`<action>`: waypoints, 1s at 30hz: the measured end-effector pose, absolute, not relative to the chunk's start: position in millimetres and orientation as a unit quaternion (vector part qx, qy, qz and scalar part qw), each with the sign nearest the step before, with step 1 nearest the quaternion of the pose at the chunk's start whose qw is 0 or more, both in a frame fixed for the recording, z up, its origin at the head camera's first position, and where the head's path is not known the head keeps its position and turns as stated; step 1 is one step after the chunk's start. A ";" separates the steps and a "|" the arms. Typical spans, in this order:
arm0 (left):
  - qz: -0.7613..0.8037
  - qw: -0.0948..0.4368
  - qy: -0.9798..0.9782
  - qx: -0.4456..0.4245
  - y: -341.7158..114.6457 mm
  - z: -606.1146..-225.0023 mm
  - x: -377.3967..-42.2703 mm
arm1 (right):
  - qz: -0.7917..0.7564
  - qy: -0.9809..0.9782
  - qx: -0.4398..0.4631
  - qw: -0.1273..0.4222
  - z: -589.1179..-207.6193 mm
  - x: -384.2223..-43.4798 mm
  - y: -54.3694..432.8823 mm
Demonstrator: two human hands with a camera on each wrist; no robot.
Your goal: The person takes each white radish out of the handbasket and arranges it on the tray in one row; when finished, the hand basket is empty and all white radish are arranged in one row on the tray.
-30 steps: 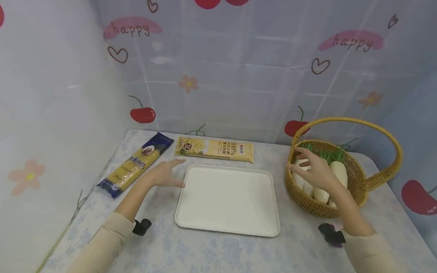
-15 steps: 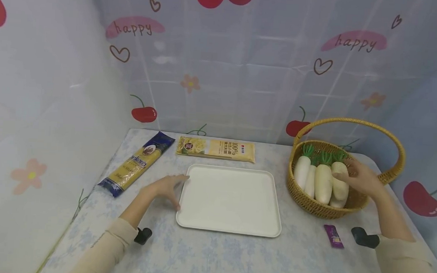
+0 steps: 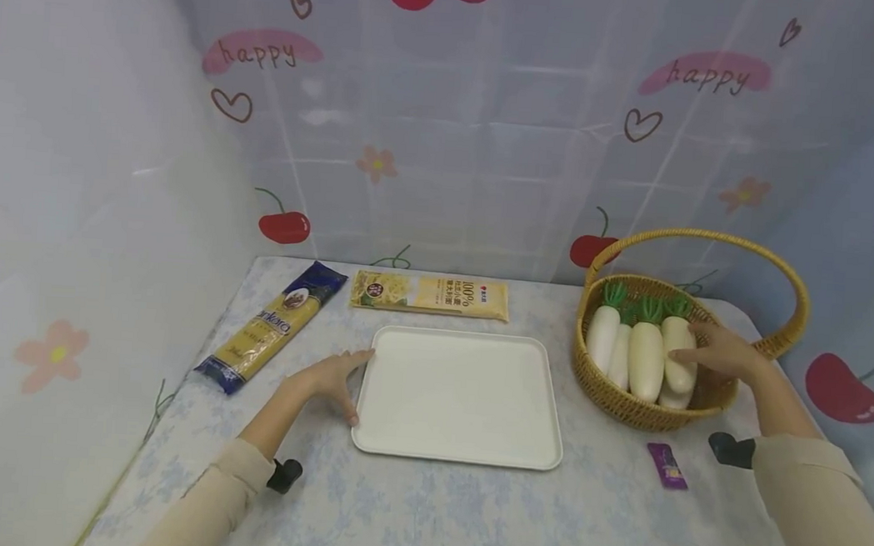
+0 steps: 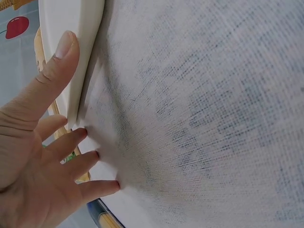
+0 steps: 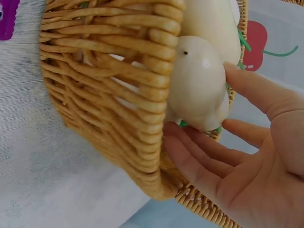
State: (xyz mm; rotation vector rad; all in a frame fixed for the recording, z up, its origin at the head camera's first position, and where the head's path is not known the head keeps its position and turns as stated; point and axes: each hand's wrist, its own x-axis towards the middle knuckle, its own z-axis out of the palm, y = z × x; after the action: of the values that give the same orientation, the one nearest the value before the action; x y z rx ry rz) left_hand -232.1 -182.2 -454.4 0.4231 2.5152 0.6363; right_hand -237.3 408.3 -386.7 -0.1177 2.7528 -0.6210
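Observation:
My right hand [image 3: 725,355] reaches into the wicker basket [image 3: 617,401] and holds a white radish [image 3: 677,342], thumb on one side and fingers on the other. In the right wrist view that radish's rounded end [image 5: 197,80] shows between thumb and fingers, inside the basket's rim. Several other white radishes [image 3: 645,365] with green tops lie beside it. At the left edge of the white tray [image 3: 459,395], my left hand [image 3: 328,381] spreads its thumb and fingers. The left wrist view shows the thumb [image 4: 59,66] against the tray's rim.
A blue and yellow pasta pack [image 3: 272,327] lies slanted at the left. Behind the tray is a yellow noodle pack [image 3: 431,295]. A small purple packet [image 3: 667,467] lies in front of the basket, whose tall handle [image 3: 710,234] arches over it.
My right hand has moved from the basket's left side to its right and taken hold of a radish. The left hand has shifted slightly to touch the tray's edge.

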 end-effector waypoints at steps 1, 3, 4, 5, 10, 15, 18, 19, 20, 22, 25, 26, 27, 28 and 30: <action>0.236 0.252 0.926 0.153 -182.0 -454.3 -231.6 | -0.222 0.961 -0.039 0.162 -386.0 -239.0 408.0; 0.237 0.249 0.927 0.149 -181.6 -454.5 -230.8 | -0.227 0.959 -0.036 0.166 -384.4 -241.8 407.1; 0.237 0.248 0.928 0.148 -181.4 -454.4 -230.6 | -0.233 0.957 -0.033 0.170 -383.7 -243.0 406.5; 0.238 0.247 0.928 0.146 -181.1 -454.6 -230.6 | -0.239 0.955 -0.029 0.175 -383.4 -244.1 406.2; 0.234 0.246 0.929 0.144 -179.4 -453.6 -230.4 | -0.270 0.942 -0.004 0.198 -382.6 -246.7 404.2; 0.227 0.250 0.931 0.142 -177.1 -452.6 -231.0 | -0.259 0.947 0.002 0.190 -384.5 -249.9 405.9; 0.222 0.253 0.931 0.141 -176.2 -452.5 -231.9 | -0.246 0.954 -0.004 0.174 -385.6 -250.2 405.5; 0.220 0.253 0.931 0.141 -176.0 -452.6 -232.1 | -0.244 0.955 -0.008 0.166 -386.1 -249.7 404.9; 0.218 0.254 0.932 0.140 -175.9 -452.6 -232.4 | -0.253 0.953 -0.006 0.165 -386.7 -249.0 404.1; 0.215 0.256 0.932 0.138 -175.6 -452.5 -232.6 | -0.273 0.947 0.001 0.166 -388.6 -247.4 403.2; 0.212 0.260 0.932 0.136 -175.3 -452.2 -232.9 | -0.307 0.935 0.016 0.176 -390.9 -244.9 402.8; 0.213 0.262 0.932 0.134 -175.3 -452.0 -233.0 | -0.313 0.933 0.022 0.179 -391.1 -244.3 403.0; 0.214 0.263 0.931 0.134 -175.3 -451.7 -232.9 | -0.307 0.935 0.021 0.177 -391.2 -243.8 403.5; 0.215 0.263 0.931 0.134 -175.3 -451.3 -233.0 | -0.300 0.938 0.021 0.175 -391.0 -243.2 404.2; 0.217 0.264 0.930 0.135 -175.7 -451.3 -233.2 | -0.296 0.938 0.022 0.178 -389.9 -242.1 405.6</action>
State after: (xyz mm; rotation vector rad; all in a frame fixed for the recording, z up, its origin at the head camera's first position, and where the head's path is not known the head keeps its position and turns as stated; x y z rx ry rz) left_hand -233.2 -175.7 -451.3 0.3637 2.5142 0.5879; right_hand -242.1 405.6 -389.9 0.0628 2.6541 -0.8382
